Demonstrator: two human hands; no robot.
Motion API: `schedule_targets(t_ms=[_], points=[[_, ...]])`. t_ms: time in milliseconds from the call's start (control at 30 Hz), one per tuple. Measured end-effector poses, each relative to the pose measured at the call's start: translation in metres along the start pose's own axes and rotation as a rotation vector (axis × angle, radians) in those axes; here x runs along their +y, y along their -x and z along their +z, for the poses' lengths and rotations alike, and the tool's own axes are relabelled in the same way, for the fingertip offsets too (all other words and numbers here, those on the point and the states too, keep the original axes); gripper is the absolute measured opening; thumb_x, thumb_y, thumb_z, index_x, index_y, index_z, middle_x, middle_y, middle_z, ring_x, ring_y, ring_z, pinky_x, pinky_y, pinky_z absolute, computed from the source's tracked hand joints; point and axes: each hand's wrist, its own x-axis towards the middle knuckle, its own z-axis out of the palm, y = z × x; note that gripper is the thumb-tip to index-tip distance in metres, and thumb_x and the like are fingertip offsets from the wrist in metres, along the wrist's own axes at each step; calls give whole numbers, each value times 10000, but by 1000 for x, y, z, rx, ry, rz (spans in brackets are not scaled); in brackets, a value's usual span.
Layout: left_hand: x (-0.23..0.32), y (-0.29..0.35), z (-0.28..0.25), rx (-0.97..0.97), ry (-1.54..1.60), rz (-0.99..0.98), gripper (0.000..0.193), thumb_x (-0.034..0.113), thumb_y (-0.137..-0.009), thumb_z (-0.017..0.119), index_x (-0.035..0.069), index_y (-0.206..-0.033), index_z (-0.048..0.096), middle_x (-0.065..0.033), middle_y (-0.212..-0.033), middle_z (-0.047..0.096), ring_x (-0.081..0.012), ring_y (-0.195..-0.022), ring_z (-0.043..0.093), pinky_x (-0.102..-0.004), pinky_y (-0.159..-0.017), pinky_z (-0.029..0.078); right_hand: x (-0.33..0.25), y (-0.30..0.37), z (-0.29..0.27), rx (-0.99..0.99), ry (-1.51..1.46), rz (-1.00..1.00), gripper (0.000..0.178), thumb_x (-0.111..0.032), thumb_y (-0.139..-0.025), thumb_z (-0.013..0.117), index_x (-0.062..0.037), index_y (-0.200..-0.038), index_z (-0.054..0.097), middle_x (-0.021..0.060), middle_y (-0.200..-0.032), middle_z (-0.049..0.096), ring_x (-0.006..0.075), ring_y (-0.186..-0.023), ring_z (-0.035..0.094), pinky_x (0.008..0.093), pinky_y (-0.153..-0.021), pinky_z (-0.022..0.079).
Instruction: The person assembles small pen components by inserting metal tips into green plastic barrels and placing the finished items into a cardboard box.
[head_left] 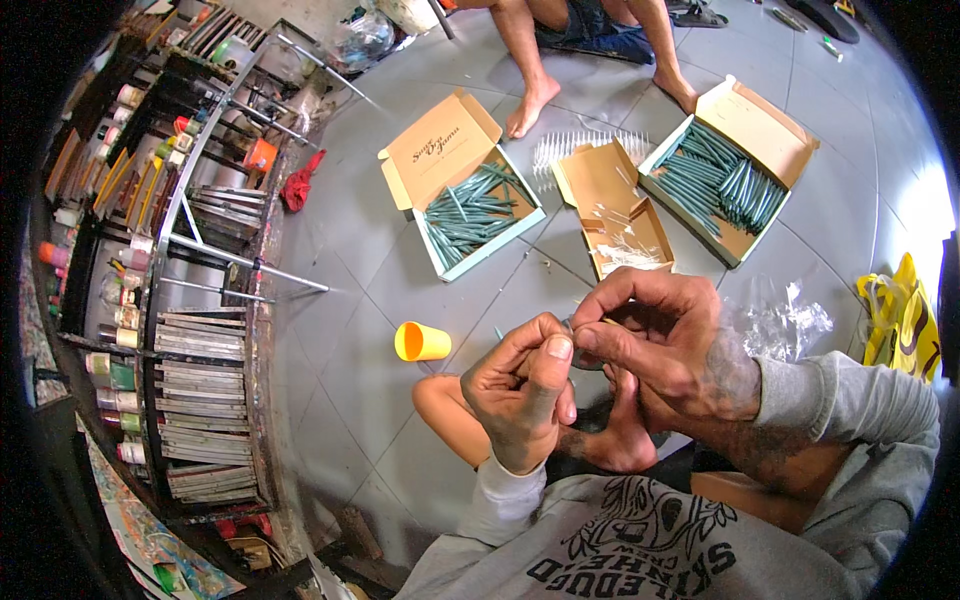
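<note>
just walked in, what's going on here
The person's left hand and right hand meet in a pinch; anything between them is too small to tell. On the tiled floor beyond, two open cardboard boxes hold slim green sticks, with a smaller open box of thin white pieces between them. Another person's bare feet are opposite.

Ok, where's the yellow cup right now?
In the head view, the yellow cup is left of centre on the grey tiled floor, just left of the left hand, below the left open box.
</note>
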Motion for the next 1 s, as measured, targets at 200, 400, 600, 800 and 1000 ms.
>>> schedule_targets(t_ms=[200,400,600,800,1000], points=[[-1,2,11,97,-129,85,255,185,-932,619,-36,-803,620,27,-560,485,-15,-391,351,-210,-361,227,-8,2,3,-21,-43,69,246,-154,-945,674,57,-1068,648,90,-918,713,105,-864,652,261,-750,541],[-8,3,14,114,-133,162,206,119,-943,618,-40,-812,621,7,-581,533,-22,-413,414,-201,-379,289,-4,3,2,-9,44,-7,241,-160,-938,680,58,-1040,664,96,-928,716,107,-864,662,259,-756,549],[-8,5,18,132,-105,163,228,150,-927,622,-25,-781,614,-1,-575,533,-47,-446,466,-205,-399,315,-5,3,2,-11,54,-57,235,-154,-939,674,62,-1032,665,105,-940,716,121,-873,672,267,-766,556],[-9,2,18,135,-115,184,251,169,-929,601,-28,-774,608,-34,-613,560,-84,-466,519,-214,-426,370,4,-2,4,-13,-237,72,240,-151,-943,669,72,-1031,661,106,-929,707,127,-847,668,263,-758,550],[-13,2,16,134,-81,198,238,156,-916,599,-35,-774,605,-45,-626,561,-97,-480,536,-223,-435,385,7,-2,5,7,-289,126,249,-162,-929,677,66,-1030,662,101,-930,700,122,-817,654,265,-742,542]])
